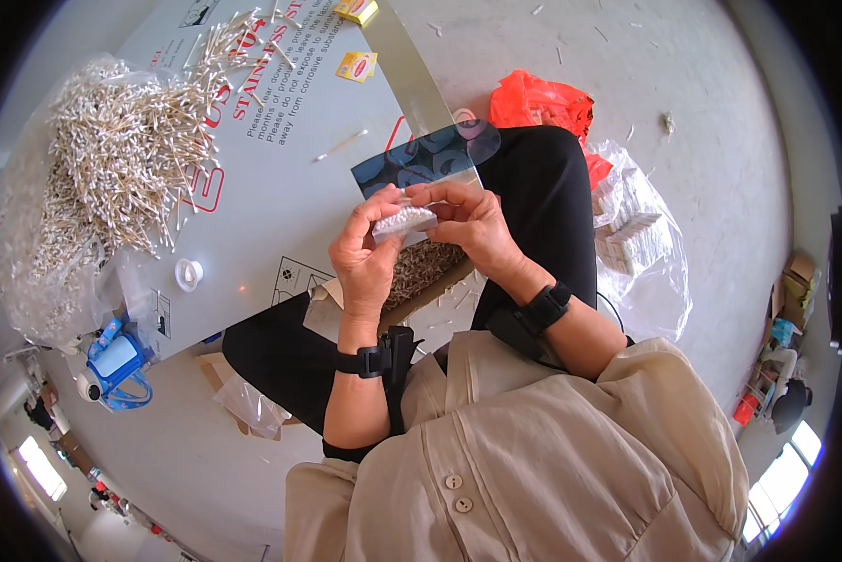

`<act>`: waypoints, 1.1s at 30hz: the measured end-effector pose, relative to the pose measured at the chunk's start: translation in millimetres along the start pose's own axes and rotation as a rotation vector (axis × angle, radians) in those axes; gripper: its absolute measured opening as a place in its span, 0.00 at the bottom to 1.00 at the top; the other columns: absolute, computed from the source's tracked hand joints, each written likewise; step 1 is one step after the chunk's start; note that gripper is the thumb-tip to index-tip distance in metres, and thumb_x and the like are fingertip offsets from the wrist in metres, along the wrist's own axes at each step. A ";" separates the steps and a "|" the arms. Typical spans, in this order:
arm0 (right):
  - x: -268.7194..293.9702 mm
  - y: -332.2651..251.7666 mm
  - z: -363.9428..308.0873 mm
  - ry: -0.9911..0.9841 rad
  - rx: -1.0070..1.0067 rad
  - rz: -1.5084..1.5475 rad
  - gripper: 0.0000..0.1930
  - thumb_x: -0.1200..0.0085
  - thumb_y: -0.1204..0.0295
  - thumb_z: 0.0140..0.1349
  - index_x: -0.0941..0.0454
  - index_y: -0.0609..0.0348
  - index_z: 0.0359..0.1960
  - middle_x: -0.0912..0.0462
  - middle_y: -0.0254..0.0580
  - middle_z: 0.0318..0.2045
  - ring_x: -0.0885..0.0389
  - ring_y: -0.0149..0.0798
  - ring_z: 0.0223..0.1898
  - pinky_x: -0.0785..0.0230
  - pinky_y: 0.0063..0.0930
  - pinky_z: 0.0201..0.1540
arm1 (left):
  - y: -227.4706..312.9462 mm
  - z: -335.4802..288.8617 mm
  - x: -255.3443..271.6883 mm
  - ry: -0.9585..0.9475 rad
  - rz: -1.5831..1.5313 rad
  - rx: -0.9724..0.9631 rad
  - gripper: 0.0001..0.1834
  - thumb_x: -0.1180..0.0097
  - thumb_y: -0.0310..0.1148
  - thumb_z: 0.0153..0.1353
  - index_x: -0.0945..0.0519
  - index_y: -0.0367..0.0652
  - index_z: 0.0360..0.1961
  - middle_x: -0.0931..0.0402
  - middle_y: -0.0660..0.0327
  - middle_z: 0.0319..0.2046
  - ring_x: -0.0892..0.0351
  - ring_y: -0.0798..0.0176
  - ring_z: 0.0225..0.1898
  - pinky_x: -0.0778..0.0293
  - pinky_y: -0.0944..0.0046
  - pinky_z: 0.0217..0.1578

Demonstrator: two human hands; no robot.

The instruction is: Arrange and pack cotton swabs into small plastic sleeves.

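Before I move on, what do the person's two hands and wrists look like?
The left hand and right hand are ungloved. Each wrist wears a black band: the left strap has a black buckle, and the right strap is similar. The beige sleeves stop well short of both wrists.

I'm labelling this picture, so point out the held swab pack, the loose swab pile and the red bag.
Held swab pack (405,221), head view: on the white tips.
Loose swab pile (121,169), head view: its middle.
Red bag (533,98), head view: its upper part.
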State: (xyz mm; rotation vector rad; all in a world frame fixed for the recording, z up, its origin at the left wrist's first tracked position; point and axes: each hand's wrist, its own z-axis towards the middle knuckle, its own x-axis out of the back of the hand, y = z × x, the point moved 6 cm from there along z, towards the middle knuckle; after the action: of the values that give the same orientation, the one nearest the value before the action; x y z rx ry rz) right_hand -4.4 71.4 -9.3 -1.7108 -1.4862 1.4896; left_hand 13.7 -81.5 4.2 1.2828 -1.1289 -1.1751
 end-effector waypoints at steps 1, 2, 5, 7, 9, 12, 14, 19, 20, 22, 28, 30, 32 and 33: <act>-1.3 -1.7 -0.6 -0.030 0.025 0.034 0.20 0.47 0.91 0.48 0.22 0.68 0.46 0.21 0.41 0.50 0.19 0.30 0.46 0.26 0.21 0.46 | 0.6 0.5 0.0 0.000 0.000 0.001 0.17 0.43 0.10 0.49 0.21 0.38 0.40 0.21 0.51 0.51 0.24 0.58 0.56 0.27 0.61 0.55; -3.7 -4.0 -1.1 -0.061 0.051 0.068 0.21 0.48 0.91 0.47 0.22 0.68 0.46 0.24 0.42 0.54 0.20 0.31 0.49 0.26 0.22 0.49 | 4.4 1.1 -0.6 -0.012 0.013 -0.042 0.17 0.44 0.10 0.48 0.22 0.38 0.38 0.21 0.52 0.51 0.24 0.57 0.56 0.28 0.60 0.56; -9.8 -13.6 -3.0 -0.130 0.103 0.089 0.22 0.49 0.93 0.46 0.22 0.67 0.45 0.30 0.42 0.60 0.23 0.33 0.54 0.28 0.25 0.53 | 15.2 2.2 -2.0 -0.031 0.064 -0.119 0.17 0.44 0.09 0.46 0.23 0.38 0.36 0.21 0.52 0.50 0.25 0.57 0.58 0.29 0.60 0.56; -11.2 -14.0 -3.7 -0.135 0.108 0.093 0.22 0.50 0.93 0.45 0.21 0.67 0.45 0.30 0.43 0.61 0.26 0.32 0.56 0.31 0.26 0.56 | 19.6 2.3 -2.3 -0.038 0.102 -0.153 0.17 0.44 0.09 0.45 0.23 0.38 0.36 0.21 0.52 0.50 0.25 0.57 0.58 0.29 0.59 0.57; -13.3 -14.7 -4.7 -0.141 0.113 0.096 0.23 0.50 0.94 0.45 0.21 0.66 0.45 0.30 0.43 0.61 0.29 0.31 0.59 0.33 0.27 0.60 | 22.7 2.0 -1.3 -0.042 0.109 -0.166 0.16 0.43 0.10 0.47 0.23 0.38 0.36 0.22 0.52 0.51 0.24 0.59 0.57 0.29 0.59 0.56; -13.1 -15.6 -5.9 -0.125 0.151 0.117 0.20 0.47 0.92 0.50 0.22 0.65 0.46 0.26 0.40 0.57 0.22 0.30 0.51 0.28 0.23 0.52 | 23.4 -0.7 -1.9 -0.004 -0.039 -0.059 0.14 0.41 0.12 0.51 0.22 0.38 0.39 0.21 0.52 0.50 0.22 0.60 0.53 0.26 0.60 0.54; -6.2 -11.5 -4.8 -0.014 0.157 -0.038 0.17 0.43 0.87 0.54 0.21 0.65 0.46 0.20 0.36 0.46 0.21 0.25 0.43 0.28 0.19 0.45 | 19.7 -0.9 0.3 0.002 -0.002 -0.038 0.13 0.40 0.14 0.53 0.21 0.37 0.41 0.21 0.52 0.49 0.21 0.61 0.51 0.24 0.61 0.51; -5.9 -19.8 -0.8 0.045 0.208 -0.325 0.12 0.40 0.83 0.55 0.19 0.64 0.43 0.18 0.33 0.34 0.23 0.22 0.32 0.29 0.18 0.34 | 6.5 0.1 0.1 0.006 -0.011 0.001 0.12 0.41 0.18 0.59 0.22 0.35 0.45 0.20 0.53 0.47 0.19 0.64 0.44 0.18 0.64 0.43; -6.3 -20.2 -0.2 0.055 0.189 -0.358 0.11 0.40 0.83 0.56 0.18 0.63 0.42 0.18 0.34 0.33 0.23 0.22 0.30 0.29 0.18 0.32 | 6.2 0.9 -1.0 0.021 -0.010 0.004 0.11 0.42 0.18 0.60 0.22 0.34 0.44 0.20 0.53 0.47 0.18 0.65 0.43 0.17 0.64 0.42; -9.2 -28.4 -1.5 0.056 0.223 -0.442 0.10 0.40 0.82 0.56 0.18 0.64 0.40 0.18 0.35 0.32 0.22 0.23 0.29 0.29 0.19 0.31 | 6.9 1.1 -1.2 0.037 -0.008 0.008 0.10 0.42 0.18 0.61 0.23 0.33 0.44 0.20 0.53 0.47 0.18 0.65 0.42 0.16 0.64 0.41; -16.7 -37.9 0.2 0.015 0.380 -0.573 0.04 0.41 0.81 0.56 0.21 0.65 0.33 0.19 0.41 0.30 0.20 0.33 0.27 0.28 0.24 0.30 | 17.4 1.3 -8.7 -0.051 0.103 0.018 0.05 0.44 0.17 0.60 0.24 0.32 0.38 0.18 0.54 0.42 0.17 0.67 0.35 0.17 0.66 0.39; -17.0 -37.0 2.1 0.014 0.359 -0.611 0.03 0.41 0.81 0.56 0.22 0.65 0.30 0.20 0.43 0.29 0.19 0.38 0.27 0.28 0.27 0.30 | 16.8 2.9 -8.5 -0.015 0.075 0.033 0.05 0.45 0.16 0.59 0.25 0.33 0.35 0.17 0.54 0.40 0.17 0.68 0.30 0.19 0.67 0.35; -21.5 -37.7 2.3 -0.007 0.498 -0.808 0.04 0.42 0.81 0.58 0.26 0.64 0.32 0.19 0.44 0.32 0.18 0.40 0.32 0.26 0.28 0.35 | 16.6 4.5 -8.5 -0.041 0.199 -0.008 0.04 0.46 0.16 0.59 0.25 0.33 0.35 0.17 0.55 0.39 0.17 0.67 0.31 0.19 0.68 0.34; -22.4 -37.0 2.2 -0.008 0.498 -0.808 0.04 0.42 0.81 0.58 0.26 0.64 0.32 0.19 0.44 0.32 0.18 0.40 0.32 0.26 0.28 0.35 | 17.8 5.6 -8.9 -0.068 0.323 -0.049 0.04 0.48 0.15 0.60 0.26 0.33 0.35 0.18 0.55 0.39 0.17 0.67 0.31 0.19 0.68 0.33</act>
State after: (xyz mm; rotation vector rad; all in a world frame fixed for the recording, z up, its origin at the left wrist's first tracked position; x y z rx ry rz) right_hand -19.0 63.3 30.7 -0.6808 -1.3956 1.2462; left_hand 7.3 -73.8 22.3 0.9851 -1.2933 -1.0032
